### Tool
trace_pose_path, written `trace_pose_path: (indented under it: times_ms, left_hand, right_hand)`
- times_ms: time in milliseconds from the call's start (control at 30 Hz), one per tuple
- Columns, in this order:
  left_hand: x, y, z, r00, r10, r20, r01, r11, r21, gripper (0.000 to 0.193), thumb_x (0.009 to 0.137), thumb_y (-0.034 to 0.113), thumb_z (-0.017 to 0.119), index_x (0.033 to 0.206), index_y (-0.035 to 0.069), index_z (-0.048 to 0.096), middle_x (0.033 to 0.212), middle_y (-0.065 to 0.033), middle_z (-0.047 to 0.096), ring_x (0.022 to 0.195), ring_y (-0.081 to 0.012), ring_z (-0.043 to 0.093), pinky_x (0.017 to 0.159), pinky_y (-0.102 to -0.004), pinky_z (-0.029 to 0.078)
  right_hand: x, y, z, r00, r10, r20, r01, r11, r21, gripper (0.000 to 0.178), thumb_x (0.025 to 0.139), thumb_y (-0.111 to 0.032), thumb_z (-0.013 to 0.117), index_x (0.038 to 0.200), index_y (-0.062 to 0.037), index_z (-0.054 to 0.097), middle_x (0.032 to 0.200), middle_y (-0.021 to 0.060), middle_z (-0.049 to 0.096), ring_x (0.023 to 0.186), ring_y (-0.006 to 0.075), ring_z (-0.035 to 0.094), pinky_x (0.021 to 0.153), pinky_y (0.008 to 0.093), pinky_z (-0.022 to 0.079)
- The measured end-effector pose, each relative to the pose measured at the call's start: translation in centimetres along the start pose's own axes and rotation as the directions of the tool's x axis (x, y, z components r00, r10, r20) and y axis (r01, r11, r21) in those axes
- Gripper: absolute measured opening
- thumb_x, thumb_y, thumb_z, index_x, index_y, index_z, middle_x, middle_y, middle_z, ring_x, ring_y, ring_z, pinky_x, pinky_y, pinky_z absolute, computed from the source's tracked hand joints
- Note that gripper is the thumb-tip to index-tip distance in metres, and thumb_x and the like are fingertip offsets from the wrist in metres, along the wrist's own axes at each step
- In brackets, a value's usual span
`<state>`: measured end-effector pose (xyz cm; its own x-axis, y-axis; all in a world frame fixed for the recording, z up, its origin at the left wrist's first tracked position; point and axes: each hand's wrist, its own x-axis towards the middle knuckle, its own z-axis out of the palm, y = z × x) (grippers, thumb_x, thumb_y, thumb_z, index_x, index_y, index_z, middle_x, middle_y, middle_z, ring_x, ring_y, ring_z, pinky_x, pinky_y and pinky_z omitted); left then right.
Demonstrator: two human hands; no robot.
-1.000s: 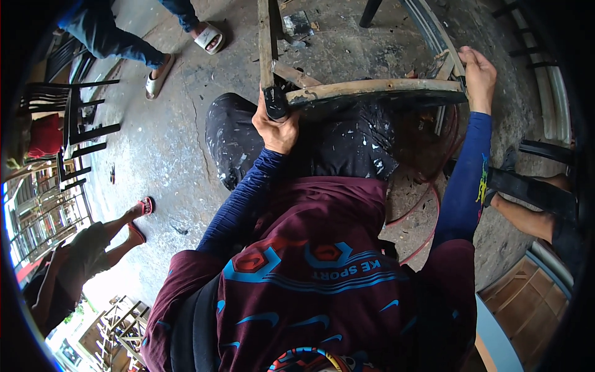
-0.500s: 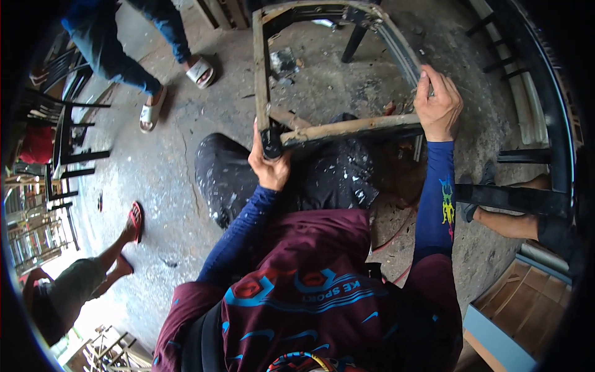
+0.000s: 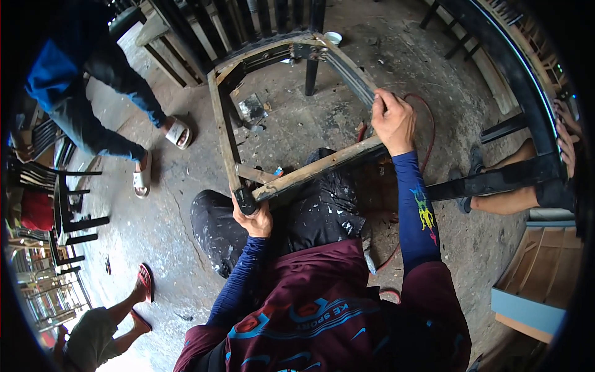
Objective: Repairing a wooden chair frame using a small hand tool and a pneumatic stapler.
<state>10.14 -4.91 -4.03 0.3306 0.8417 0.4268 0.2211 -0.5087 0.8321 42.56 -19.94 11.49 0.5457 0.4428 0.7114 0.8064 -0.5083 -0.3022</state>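
Observation:
A black wooden chair with a bare, open seat frame (image 3: 316, 170) is tipped toward me, its front rail over my dark, paint-spotted trousers. The rail's top edge is bare, worn wood. My left hand (image 3: 253, 220) grips the near left corner from below, beside the black leg end. At the near right corner, my right hand (image 3: 394, 123) curls over the side rail, thumb on the inside. The slatted chair back (image 3: 260, 22) stands at the far side of the frame. Through the seat opening I see the stained concrete floor.
Another black furniture frame (image 3: 496, 183) stands at right, with a co-worker's hand (image 3: 565, 149) on it. A grey-blue drawer-like box (image 3: 527, 310) lies below. People stand at left near black chairs (image 3: 62, 186). A red hose (image 3: 427, 133) crosses the floor; a white bowl (image 3: 333, 38) sits behind.
My view has shifted, bringing the slatted chair back into sight. Both hands and the seat frame now appear lower and further left, with the frame turned slightly. My grip stays at both corners.

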Motion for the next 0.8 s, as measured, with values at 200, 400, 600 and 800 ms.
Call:
trace_pose_path:
  times_ms: [200,400,600,800]
  left_hand:
    - [0.1,-0.3,0.3,0.999,0.019,-0.042,-0.023,0.994,-0.108,0.044,0.076,0.008,0.074,0.116,-0.003,0.058,0.092,-0.0116,0.066,0.078,-0.0276,0.063,0.078,-0.0353,0.052]
    - [0.3,-0.3,0.1,0.993,0.110,-0.053,-0.110,0.994,0.007,0.049,0.075,0.011,0.077,0.118,-0.003,0.058,0.091,-0.0093,0.065,0.079,-0.0239,0.062,0.077,-0.0333,0.051]
    - [0.3,-0.1,0.1,0.994,0.102,-0.032,-0.103,0.994,-0.020,0.047,0.074,0.014,0.077,0.115,-0.002,0.059,0.091,-0.0090,0.066,0.079,-0.0260,0.064,0.077,-0.0342,0.052]
    - [0.2,0.3,0.3,0.996,0.071,-0.048,-0.074,0.996,-0.051,0.045,0.075,0.014,0.078,0.113,-0.001,0.060,0.091,-0.0094,0.066,0.079,-0.0261,0.064,0.077,-0.0340,0.052]
  right_hand:
    - [0.1,-0.1,-0.4,0.999,-0.001,0.045,-0.002,0.998,0.068,0.016,0.089,-0.015,0.063,0.099,-0.0050,0.070,0.086,0.0183,0.070,0.076,0.0400,0.067,0.068,0.0469,0.053]
    - [0.1,-0.2,-0.5,0.998,0.002,0.060,-0.004,0.999,0.048,0.017,0.088,-0.014,0.063,0.100,-0.0037,0.070,0.088,0.0186,0.070,0.077,0.0395,0.067,0.069,0.0468,0.053]
    - [0.1,-0.2,-0.5,0.997,0.040,0.071,-0.043,0.998,0.045,0.018,0.089,-0.015,0.062,0.100,-0.0042,0.070,0.089,0.0176,0.071,0.079,0.0390,0.067,0.070,0.0468,0.053]
    - [0.0,-0.2,-0.5,0.996,0.062,0.071,-0.065,0.997,0.033,0.018,0.089,-0.015,0.062,0.100,-0.0049,0.071,0.090,0.0167,0.071,0.079,0.0384,0.068,0.071,0.0469,0.053]
